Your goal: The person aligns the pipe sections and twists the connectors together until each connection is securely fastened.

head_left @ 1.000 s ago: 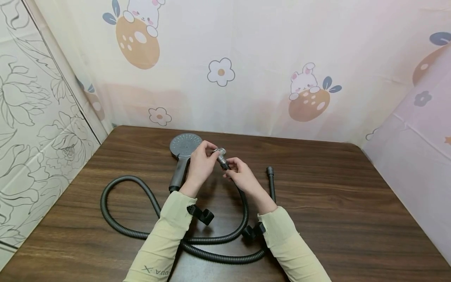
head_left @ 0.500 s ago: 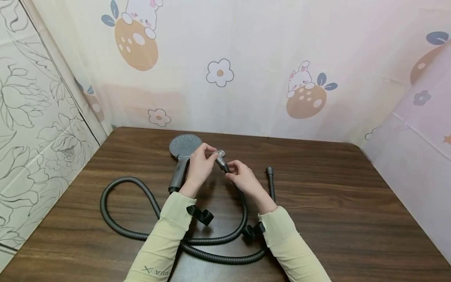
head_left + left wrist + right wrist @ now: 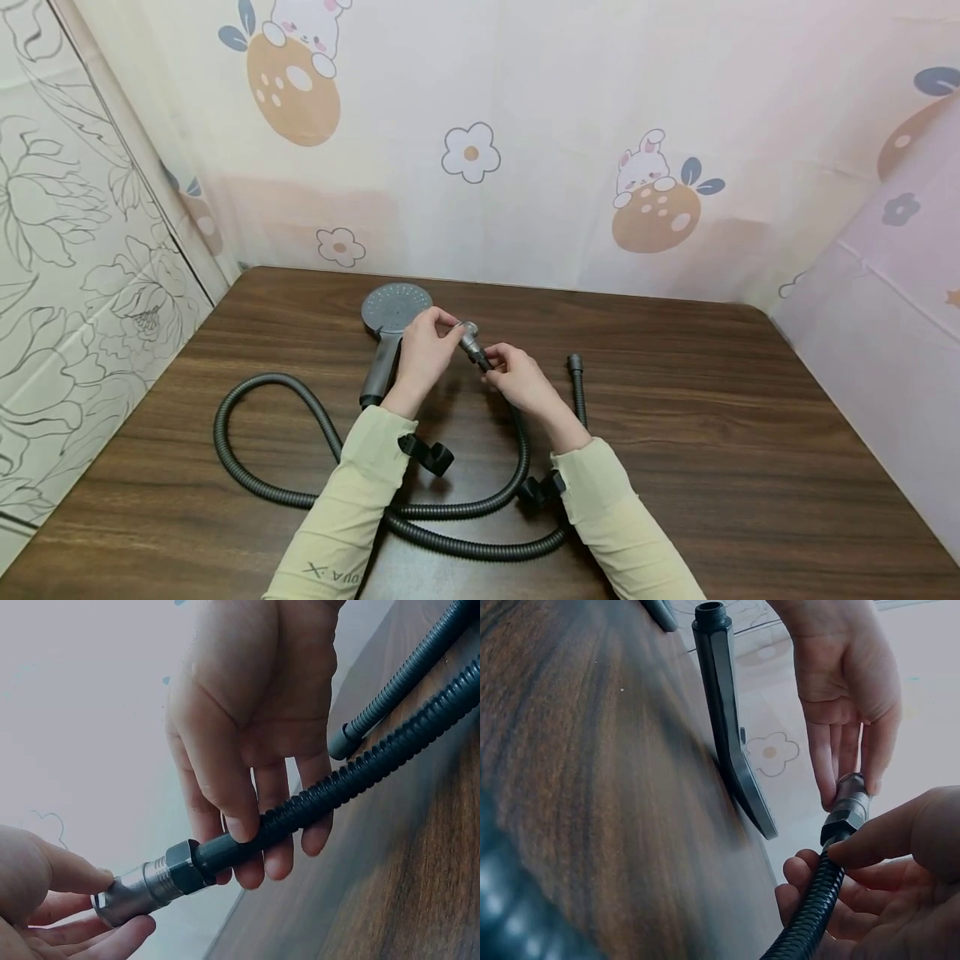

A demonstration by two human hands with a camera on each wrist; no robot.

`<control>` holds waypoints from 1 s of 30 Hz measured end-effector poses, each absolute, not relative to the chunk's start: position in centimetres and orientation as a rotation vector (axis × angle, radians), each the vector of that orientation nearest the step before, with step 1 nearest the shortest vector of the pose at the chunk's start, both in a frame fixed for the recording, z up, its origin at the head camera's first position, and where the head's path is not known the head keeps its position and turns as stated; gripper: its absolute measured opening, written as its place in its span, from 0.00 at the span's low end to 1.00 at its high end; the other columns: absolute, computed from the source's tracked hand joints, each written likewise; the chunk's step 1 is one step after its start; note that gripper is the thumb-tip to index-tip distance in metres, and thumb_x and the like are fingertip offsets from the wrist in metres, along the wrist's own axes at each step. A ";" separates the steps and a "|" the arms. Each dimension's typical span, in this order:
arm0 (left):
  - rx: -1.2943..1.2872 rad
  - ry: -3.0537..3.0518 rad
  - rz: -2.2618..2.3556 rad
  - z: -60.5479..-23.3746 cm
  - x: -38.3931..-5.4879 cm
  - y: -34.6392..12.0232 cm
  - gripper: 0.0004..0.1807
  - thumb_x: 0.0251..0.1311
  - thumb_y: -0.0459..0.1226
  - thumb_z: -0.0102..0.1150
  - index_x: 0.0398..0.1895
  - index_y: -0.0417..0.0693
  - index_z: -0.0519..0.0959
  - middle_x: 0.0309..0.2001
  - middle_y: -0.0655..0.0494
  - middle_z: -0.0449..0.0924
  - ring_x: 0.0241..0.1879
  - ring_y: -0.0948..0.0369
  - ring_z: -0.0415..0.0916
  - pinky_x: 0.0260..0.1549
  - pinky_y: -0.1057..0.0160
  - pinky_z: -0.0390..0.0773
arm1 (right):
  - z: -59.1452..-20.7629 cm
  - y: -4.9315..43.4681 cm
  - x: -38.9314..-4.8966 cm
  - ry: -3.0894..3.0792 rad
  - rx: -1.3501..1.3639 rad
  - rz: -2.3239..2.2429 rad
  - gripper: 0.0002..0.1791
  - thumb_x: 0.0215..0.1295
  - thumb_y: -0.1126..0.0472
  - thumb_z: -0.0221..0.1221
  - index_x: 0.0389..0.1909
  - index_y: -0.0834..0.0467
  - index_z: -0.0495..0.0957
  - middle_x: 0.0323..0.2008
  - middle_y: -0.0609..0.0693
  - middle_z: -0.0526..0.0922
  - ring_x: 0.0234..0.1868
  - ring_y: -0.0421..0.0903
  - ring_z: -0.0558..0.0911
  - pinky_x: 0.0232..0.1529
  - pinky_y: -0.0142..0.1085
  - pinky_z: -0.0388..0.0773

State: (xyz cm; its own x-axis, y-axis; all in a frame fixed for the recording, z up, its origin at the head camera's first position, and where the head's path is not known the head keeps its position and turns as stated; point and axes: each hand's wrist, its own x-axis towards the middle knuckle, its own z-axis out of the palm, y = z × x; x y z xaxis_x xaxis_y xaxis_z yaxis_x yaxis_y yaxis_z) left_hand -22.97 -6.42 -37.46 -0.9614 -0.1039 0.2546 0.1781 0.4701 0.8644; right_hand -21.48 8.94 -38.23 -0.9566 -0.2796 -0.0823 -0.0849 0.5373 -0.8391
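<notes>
Between the left hand [image 3: 426, 354] and right hand [image 3: 520, 379], a metal fitting [image 3: 136, 894], threads showing, meets the nut [image 3: 182, 866] of a black hose [image 3: 330, 797]; the left pinches the fitting, the right the hose; a shower head [image 3: 392, 317] lies beside the left.

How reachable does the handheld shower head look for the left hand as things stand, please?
Probably yes: the handheld shower head lies close to the left hand with nothing visible between them, though that hand would likely first release the metal connector.

Black ribbed hose [image 3: 375, 761] (end raised), silver fitting [image 3: 137, 893] at its tip.
</notes>
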 end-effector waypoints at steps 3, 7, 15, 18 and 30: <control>-0.056 -2.455 -1.482 -37.6 -23.1 -6.5 0.06 0.56 0.36 0.58 0.34 0.43 0.78 0.36 0.49 0.78 0.29 0.58 0.75 0.24 0.66 0.70 | -38.4 9.0 -21.6 2.586 -0.303 -1.368 0.17 0.62 0.70 0.50 0.53 0.65 0.69 0.41 0.60 0.78 0.38 0.51 0.79 0.34 0.34 0.74; -0.019 -2.489 -1.462 -37.8 -23.2 -6.5 0.06 0.56 0.37 0.57 0.34 0.44 0.78 0.36 0.50 0.78 0.29 0.58 0.74 0.25 0.66 0.70 | -38.6 8.9 -21.7 2.604 -0.311 -1.329 0.17 0.62 0.69 0.51 0.53 0.65 0.70 0.41 0.59 0.79 0.39 0.49 0.79 0.36 0.35 0.74; 0.003 -2.520 -1.423 -37.8 -23.2 -6.4 0.06 0.56 0.37 0.57 0.33 0.44 0.78 0.34 0.51 0.79 0.31 0.58 0.75 0.27 0.63 0.72 | -38.7 9.0 -21.7 2.662 -0.297 -1.289 0.16 0.62 0.68 0.53 0.52 0.63 0.72 0.43 0.56 0.79 0.44 0.49 0.78 0.43 0.40 0.75; 0.012 -2.518 -1.421 -37.9 -23.1 -6.4 0.05 0.56 0.37 0.57 0.33 0.44 0.78 0.33 0.51 0.79 0.31 0.57 0.75 0.27 0.63 0.72 | -38.7 9.1 -21.7 2.677 -0.299 -1.266 0.16 0.62 0.67 0.54 0.52 0.63 0.72 0.44 0.56 0.79 0.45 0.49 0.77 0.43 0.41 0.74; 0.002 -2.541 -1.382 -38.2 -23.3 -6.5 0.04 0.55 0.36 0.58 0.31 0.44 0.78 0.30 0.52 0.79 0.27 0.58 0.73 0.26 0.64 0.70 | -38.8 9.1 -21.8 2.696 -0.296 -1.243 0.15 0.60 0.68 0.55 0.49 0.65 0.74 0.41 0.56 0.80 0.40 0.47 0.77 0.40 0.38 0.74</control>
State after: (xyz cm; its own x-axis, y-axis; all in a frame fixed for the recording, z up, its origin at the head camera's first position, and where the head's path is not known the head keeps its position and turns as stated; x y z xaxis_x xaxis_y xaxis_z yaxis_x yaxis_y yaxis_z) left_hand -23.25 -6.46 -38.18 -0.9691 -0.1189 0.2163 0.1170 0.5503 0.8267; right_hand -21.85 9.13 -38.80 -0.9678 -0.2442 -0.0605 -0.1126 0.6355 -0.7638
